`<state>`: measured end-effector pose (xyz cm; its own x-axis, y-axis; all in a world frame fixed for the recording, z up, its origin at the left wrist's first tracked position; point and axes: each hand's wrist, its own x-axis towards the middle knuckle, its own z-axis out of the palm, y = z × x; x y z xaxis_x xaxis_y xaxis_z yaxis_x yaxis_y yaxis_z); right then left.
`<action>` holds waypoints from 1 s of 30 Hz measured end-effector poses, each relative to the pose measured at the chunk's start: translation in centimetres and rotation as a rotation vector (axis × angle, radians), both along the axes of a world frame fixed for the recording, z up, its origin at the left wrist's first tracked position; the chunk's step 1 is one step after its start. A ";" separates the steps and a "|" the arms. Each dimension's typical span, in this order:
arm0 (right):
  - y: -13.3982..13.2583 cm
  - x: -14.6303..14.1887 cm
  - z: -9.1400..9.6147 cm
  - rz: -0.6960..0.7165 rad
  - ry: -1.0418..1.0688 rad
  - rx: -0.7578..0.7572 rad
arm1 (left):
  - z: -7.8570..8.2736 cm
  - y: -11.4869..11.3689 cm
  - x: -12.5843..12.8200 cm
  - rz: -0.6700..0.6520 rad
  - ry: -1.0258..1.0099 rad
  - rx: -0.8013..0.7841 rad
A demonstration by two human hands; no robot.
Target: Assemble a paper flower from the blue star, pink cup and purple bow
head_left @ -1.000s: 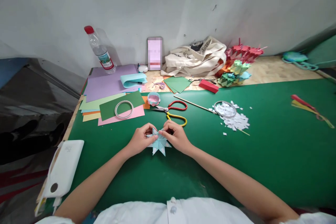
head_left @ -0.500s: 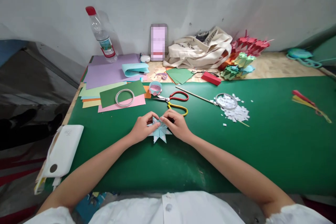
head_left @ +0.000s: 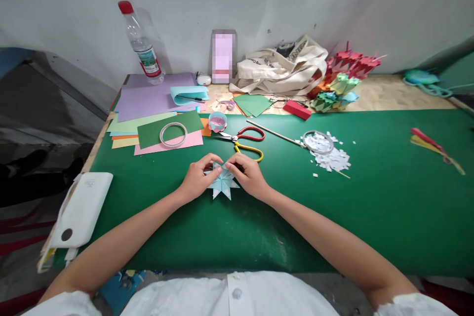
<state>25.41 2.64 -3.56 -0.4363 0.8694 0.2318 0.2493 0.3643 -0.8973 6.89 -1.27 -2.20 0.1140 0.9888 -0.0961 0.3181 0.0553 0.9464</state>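
Note:
A light blue folded paper star [head_left: 223, 185] with several points is held between my two hands, over the green table mat. My left hand [head_left: 199, 176] grips its left side, thumb on top near the centre. My right hand [head_left: 249, 174] pinches the star's upper right part with thumb and fingers; the pinched tips are partly hidden. Just beyond the hands lie scissors [head_left: 234, 137] with one red and one yellow handle, blades apart. A small pink and blue paper cup shape [head_left: 217, 122] stands behind the blades.
Coloured paper sheets [head_left: 148, 131] with a tape ring [head_left: 162, 139] lie left. White paper scraps [head_left: 335, 160], a stick [head_left: 276, 133] and a second ring [head_left: 304, 143] are right. A bottle [head_left: 142, 49], phone [head_left: 223, 57], cloth bag [head_left: 274, 70] and paper flowers [head_left: 346, 79] line the back. A power bank [head_left: 83, 207] sits left.
The camera view has shifted slightly. The star stays in both hands, and its upper points sit a little differently under my fingers. Nothing else on the table has visibly moved.

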 end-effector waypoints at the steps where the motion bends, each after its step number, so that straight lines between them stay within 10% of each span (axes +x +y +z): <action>1: 0.0 0.0 0.0 0.005 0.001 -0.002 | 0.0 0.0 0.1 -0.001 -0.011 -0.005; 16: 0.2 0.6 0.5 0.224 0.002 -0.078 | 0.3 0.2 -0.4 -0.119 -0.205 -0.209; 30: 0.4 1.3 0.6 0.189 0.073 -0.220 | 0.0 -0.2 0.2 0.123 -0.287 -0.099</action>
<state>26.75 3.08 -2.92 -0.5843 0.8072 0.0833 0.1277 0.1929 -0.9729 7.06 -1.46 -2.18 0.0307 0.9842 -0.1742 0.0245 0.1735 0.9845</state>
